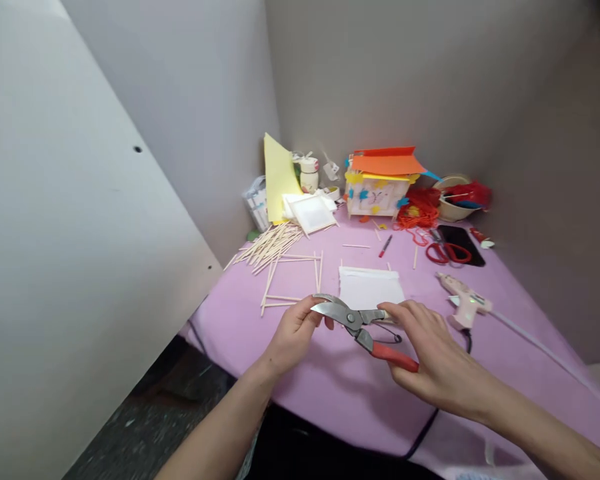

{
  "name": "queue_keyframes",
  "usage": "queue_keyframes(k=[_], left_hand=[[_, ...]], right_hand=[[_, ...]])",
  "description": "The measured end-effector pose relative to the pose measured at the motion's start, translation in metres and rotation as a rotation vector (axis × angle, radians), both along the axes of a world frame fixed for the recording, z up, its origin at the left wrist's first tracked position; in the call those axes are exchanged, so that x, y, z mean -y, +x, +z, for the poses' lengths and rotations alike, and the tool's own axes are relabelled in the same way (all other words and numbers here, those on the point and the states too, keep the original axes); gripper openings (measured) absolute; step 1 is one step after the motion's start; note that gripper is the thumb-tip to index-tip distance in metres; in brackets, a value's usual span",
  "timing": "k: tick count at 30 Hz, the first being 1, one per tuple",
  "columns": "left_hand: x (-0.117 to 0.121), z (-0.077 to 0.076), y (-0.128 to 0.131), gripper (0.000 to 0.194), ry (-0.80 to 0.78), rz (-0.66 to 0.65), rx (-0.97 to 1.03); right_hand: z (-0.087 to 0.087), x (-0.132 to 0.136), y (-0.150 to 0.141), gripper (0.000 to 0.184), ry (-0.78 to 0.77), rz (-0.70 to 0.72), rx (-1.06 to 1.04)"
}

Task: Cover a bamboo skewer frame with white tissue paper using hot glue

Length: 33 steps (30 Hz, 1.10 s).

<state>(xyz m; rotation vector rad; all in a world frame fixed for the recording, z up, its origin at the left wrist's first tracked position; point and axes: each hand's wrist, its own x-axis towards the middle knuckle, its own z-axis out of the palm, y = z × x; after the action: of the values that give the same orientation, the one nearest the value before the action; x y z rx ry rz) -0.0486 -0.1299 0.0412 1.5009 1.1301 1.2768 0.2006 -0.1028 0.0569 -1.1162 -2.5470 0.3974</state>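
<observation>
My right hand [433, 357] grips the red handles of a pair of metal shears [353, 319], whose blades point left over the purple table [340, 387]. My left hand [294, 332] is closed in a pinch right at the blade tips; what it pinches is too small to make out. Just behind the shears lies a white square panel framed with thin sticks [370, 287]. Loose wooden sticks [275, 250] lie in a pile and a rough frame shape to the left.
A pink glue gun [465, 303] with its cord lies at right. Further back are red scissors [447, 252] on a black phone, red yarn, a bowl, an orange-roofed paper house [380, 183], yellow paper [277, 177], a second white panel [311, 213]. Grey walls enclose the table.
</observation>
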Motion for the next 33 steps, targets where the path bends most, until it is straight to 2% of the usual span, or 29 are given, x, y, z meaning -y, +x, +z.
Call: queue_keyframes(k=[7,11,14,21,33], left_hand=[[0.075,-0.012,-0.041,0.024,-0.1,0.148,-0.098],[0.103,-0.02,-0.057,0.024,-0.119,0.186,-0.126],[0.108,-0.025,-0.063,0.026,-0.104,0.2,-0.115],[0.11,-0.029,-0.066,0.026,-0.119,0.219,-0.119],[0.112,-0.032,-0.064,0.025,-0.169,0.219,0.001]], right_hand=[[-0.012,0.027,-0.039,0.061,-0.132,0.213,-0.02],[-0.017,0.043,-0.057,0.064,-0.259,0.282,-0.006],[-0.016,0.05,-0.064,0.066,-0.328,0.285,0.011],[-0.008,0.056,-0.067,0.067,-0.257,0.267,0.025],[-0.005,0.057,-0.073,0.049,-0.253,0.299,0.141]])
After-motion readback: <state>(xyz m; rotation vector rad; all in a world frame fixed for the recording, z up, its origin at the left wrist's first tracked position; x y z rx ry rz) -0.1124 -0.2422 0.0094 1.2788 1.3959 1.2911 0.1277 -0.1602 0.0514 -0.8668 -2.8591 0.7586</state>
